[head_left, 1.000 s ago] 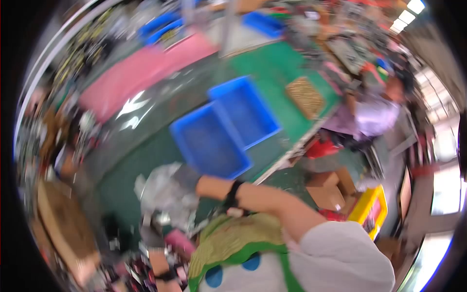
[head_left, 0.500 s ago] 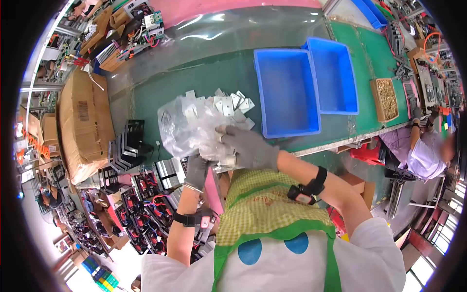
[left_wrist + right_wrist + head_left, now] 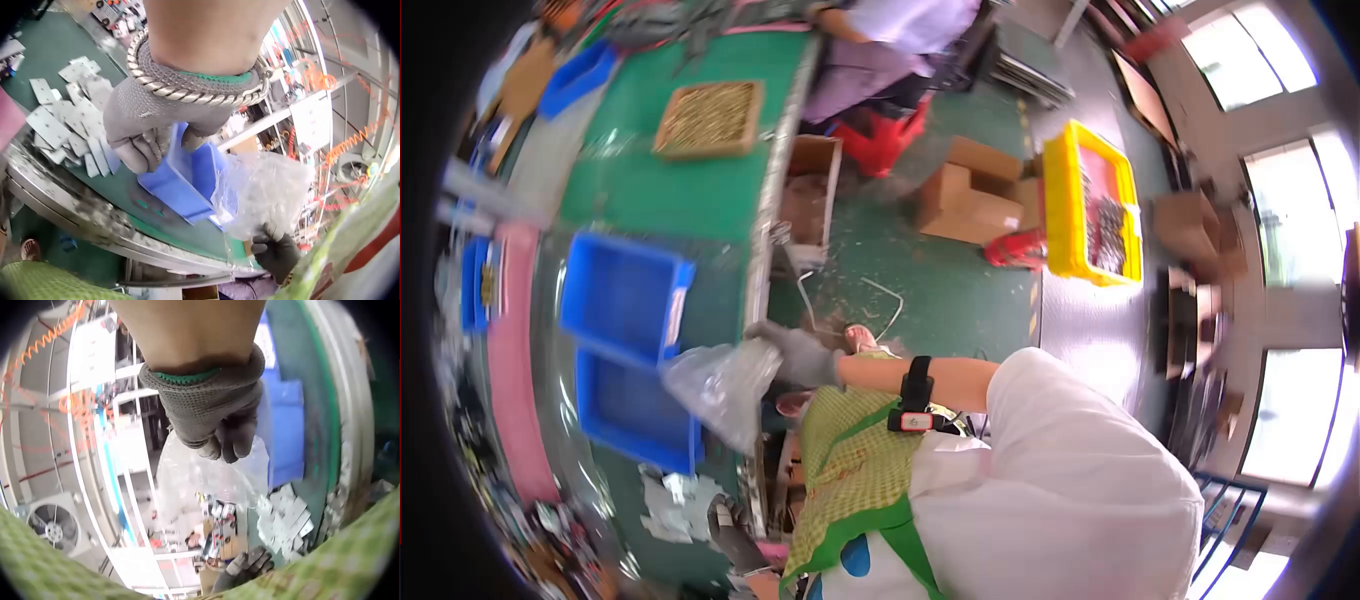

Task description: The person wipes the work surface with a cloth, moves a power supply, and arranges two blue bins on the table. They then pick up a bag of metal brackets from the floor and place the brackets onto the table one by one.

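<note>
The gloved right hand pinches a crumpled clear plastic bag, which hangs beside the blue bins; the right wrist view shows the fingers curled on the bag. The gloved left hand is beside a pile of flat metal plates at the table edge. In the left wrist view the left hand has loosely bent fingers near the plates, apart from the bag. No object shows in its grasp.
Two blue bins stand on the green table, with a box of small brass-coloured parts farther along. Beyond the table edge are a cardboard box, a yellow crate and a seated person.
The head view has turned toward the floor on the right. The right hand has carried the bag off the plates toward the table edge; the left hand has let go of it.
</note>
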### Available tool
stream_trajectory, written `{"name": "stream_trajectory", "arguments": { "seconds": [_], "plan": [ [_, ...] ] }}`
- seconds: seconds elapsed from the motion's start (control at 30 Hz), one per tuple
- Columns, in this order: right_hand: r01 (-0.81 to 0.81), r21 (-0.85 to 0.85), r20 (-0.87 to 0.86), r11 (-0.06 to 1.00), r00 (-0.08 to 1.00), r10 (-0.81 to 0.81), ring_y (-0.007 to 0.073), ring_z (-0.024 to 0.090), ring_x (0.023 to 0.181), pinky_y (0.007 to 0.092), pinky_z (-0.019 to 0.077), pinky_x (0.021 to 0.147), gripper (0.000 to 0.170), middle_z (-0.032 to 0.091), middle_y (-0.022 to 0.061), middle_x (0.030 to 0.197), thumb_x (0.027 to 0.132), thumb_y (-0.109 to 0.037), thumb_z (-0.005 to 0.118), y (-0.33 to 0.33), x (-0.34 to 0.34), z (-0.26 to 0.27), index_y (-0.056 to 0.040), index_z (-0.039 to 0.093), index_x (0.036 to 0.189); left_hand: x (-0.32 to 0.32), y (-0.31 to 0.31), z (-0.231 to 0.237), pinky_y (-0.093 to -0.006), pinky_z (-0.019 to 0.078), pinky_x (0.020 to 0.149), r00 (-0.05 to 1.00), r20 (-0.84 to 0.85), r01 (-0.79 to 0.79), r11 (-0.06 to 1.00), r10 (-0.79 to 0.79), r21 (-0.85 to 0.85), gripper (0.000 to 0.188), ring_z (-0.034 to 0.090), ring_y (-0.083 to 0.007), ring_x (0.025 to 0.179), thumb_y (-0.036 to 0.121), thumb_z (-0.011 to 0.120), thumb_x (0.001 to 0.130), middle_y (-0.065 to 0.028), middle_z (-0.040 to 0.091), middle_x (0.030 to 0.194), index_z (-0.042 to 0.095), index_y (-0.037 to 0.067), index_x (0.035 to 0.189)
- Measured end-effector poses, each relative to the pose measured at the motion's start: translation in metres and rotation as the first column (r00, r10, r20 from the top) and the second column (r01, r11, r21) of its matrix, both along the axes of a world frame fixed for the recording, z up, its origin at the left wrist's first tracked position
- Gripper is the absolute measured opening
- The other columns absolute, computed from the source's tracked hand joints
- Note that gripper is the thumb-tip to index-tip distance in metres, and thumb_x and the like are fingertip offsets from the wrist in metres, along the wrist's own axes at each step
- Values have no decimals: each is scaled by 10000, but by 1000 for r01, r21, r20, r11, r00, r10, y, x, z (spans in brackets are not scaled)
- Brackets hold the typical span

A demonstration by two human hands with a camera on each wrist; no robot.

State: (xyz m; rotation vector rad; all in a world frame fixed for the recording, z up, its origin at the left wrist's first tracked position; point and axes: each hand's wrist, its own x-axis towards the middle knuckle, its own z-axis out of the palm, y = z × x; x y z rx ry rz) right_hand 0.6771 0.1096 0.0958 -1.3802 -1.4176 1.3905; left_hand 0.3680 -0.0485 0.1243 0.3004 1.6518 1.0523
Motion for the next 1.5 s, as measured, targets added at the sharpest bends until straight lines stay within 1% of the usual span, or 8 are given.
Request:
{"name": "stream_trajectory", "arguments": {
  "seconds": [0.17, 0.3, 0.63, 0.83, 0.87, 1.07, 1.23, 1.5],
  "plan": [
    [756, -516, 210, 403, 568, -796, 166, 588, 624, 336, 497, 549, 450, 629, 113, 804, 772, 56, 468, -87, 261, -122, -130, 524, 1179, 128, 94, 11, -227, 406, 631, 816, 48, 570, 816, -575, 95, 241, 497, -99, 722, 175, 536, 903, -30, 555, 849, 529, 10, 1079],
    [968, -251, 743, -11, 185, -644, 249, 657, 730, 351, 511, 626, 447, 657, 133, 955, 761, -91, 492, -319, 412, -251, -123, 564, 1201, 213, 132, 7, -239, 463, 672, 536, -63, 844, 534, -842, 40, 169, 557, -109, 744, 125, 508, 907, -39, 591, 884, 570, 28, 1032],
    [840, -433, 900, -326, 424, -102, 320, 626, 951, 418, 509, 749, 250, 662, 155, 970, 767, -212, 589, -590, 234, -165, -52, 677, 939, 331, 179, -10, -237, 486, 726, -228, -382, 972, -235, -896, -29, 188, 593, -86, 800, 112, 598, 858, -24, 637, 902, 603, 23, 1024],
    [652, -563, 760, -507, 168, -628, 228, 650, 664, 346, 525, 563, 257, 654, 133, 803, 818, -133, 486, -570, 78, -197, 10, 604, 995, 359, 198, 19, -264, 505, 715, -405, -463, 914, -360, -788, -186, 235, 635, -142, 794, 131, 648, 807, -69, 657, 894, 618, 43, 1022],
    [739, -610, 690, -287, 317, -651, 230, 641, 646, 347, 534, 569, 239, 652, 120, 796, 821, -146, 480, -610, 46, -256, 3, 602, 963, 359, 198, 20, -269, 505, 714, -445, -493, 895, -391, -747, -215, 238, 636, -154, 782, 137, 651, 801, -69, 655, 891, 620, 50, 1020],
    [854, -372, 754, -363, 50, -655, 200, 604, 651, 320, 474, 539, 227, 640, 93, 765, 785, -129, 510, -461, 136, -166, 17, 614, 925, 339, 202, -13, -307, 505, 710, -525, -477, 851, -450, -705, -272, 251, 646, -205, 789, 215, 653, 785, -76, 647, 895, 630, 76, 992],
    [956, -19, 638, 291, 236, -733, 323, 532, 1044, 363, 425, 898, 419, 568, 198, 1077, 646, -20, 396, -271, 275, -121, -4, 600, 1012, 329, 202, -25, -328, 503, 707, -452, -492, 892, -383, -744, -240, 253, 646, -220, 798, 246, 648, 789, -85, 639, 882, 616, 80, 977],
    [409, 259, 522, 875, 703, -483, 398, 523, 1055, 443, 459, 855, 595, 386, 115, 1336, 670, -28, 606, 95, 298, -136, -123, 477, 1243, 271, 148, -51, -348, 475, 670, 248, -420, 882, 383, -873, -276, 185, 615, -278, 740, 196, 622, 792, -121, 622, 811, 582, 61, 913]
  ]
}}
